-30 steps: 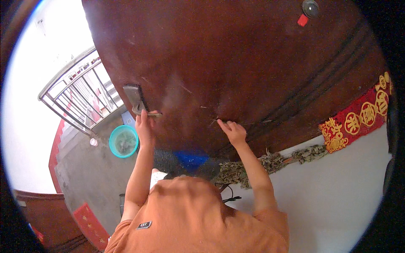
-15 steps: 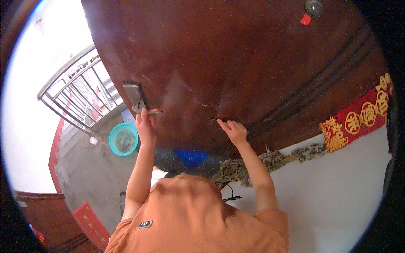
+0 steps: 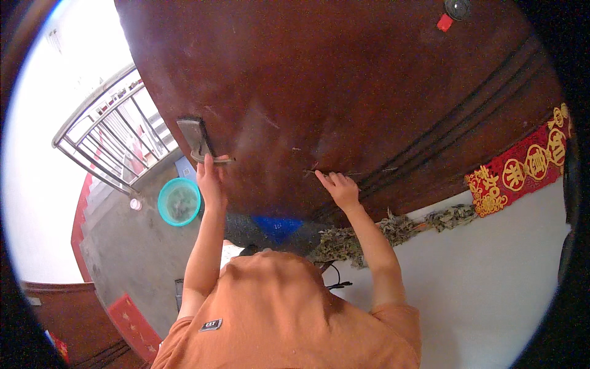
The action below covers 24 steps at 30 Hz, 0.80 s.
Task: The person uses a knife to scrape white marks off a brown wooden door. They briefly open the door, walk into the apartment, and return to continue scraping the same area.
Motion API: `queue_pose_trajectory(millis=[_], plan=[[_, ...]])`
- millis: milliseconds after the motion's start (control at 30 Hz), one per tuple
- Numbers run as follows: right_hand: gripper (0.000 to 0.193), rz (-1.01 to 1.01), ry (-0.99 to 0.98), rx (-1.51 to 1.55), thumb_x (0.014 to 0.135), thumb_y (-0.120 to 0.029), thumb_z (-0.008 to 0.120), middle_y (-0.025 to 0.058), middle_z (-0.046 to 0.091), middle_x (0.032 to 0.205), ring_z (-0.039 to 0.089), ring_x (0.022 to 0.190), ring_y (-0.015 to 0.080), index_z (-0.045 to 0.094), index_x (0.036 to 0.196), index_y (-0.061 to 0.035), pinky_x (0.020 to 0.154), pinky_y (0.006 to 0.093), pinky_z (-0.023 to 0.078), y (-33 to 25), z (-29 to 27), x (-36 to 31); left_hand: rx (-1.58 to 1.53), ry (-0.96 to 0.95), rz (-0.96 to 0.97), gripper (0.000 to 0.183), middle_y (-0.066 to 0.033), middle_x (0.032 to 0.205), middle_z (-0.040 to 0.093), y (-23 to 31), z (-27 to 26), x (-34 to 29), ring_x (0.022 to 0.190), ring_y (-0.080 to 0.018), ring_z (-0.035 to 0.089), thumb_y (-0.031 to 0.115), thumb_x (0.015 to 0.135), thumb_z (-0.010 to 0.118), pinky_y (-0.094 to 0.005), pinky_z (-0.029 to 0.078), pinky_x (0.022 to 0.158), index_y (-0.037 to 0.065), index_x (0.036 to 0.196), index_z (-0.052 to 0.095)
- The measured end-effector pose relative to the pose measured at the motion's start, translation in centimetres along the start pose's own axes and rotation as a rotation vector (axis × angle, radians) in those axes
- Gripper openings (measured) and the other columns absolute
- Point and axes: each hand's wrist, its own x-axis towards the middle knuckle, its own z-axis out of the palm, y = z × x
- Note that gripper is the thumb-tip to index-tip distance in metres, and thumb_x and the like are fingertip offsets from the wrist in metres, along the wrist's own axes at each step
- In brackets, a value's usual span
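Note:
A large dark reddish-brown door stands before me. My left hand has its fingers closed round the lever of a metal door handle at the door's left side. Further right, my right hand is up against the door face, fingers curled and the index fingertip foremost. At that fingertip lies a small ragged scrap with thin twig-like bits and a touch of red. What the curled fingers hold is too small to make out.
A turquoise basin holding cloudy water stands on the grey floor, left of my arm. Behind it is a metal stair railing. Dried leafy bundles hang by the white wall, below a red and gold banner.
My right hand has shifted slightly up and left on the door, near the scrap. The left hand stays on the handle; the view has moved a little.

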Motion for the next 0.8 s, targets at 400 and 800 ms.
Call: queue_pose_trajectory(millis=[400,800], plan=[[0.058,0.159,0.093,-0.002,0.08,-0.004,0.069,0.0004,0.055,0.081,0.059,0.067,0.0165,0.061,0.131,-0.0287,0.054,0.0298,0.051,0.6,-0.7,-0.4,-0.046,-0.015,-0.012,0.022,-0.0072,0.086,0.07,0.8,0.8,-0.9,0.05,-0.0058,0.039,0.031,0.1,0.055,-0.0215,0.031,0.046,0.012,0.089,0.055],[0.062,0.149,0.012,-0.032,0.08,-0.005,0.068,-0.0006,0.058,0.084,0.062,0.072,0.0151,0.057,0.135,-0.0298,0.059,0.0296,0.053,-0.5,-0.7,-0.8,-0.023,-0.034,0.038,0.023,-0.0041,0.081,0.068,-0.3,0.1,0.3,0.047,-0.0047,0.037,0.03,0.1,0.054,-0.0215,0.03,0.044,0.009,0.092,0.058]])
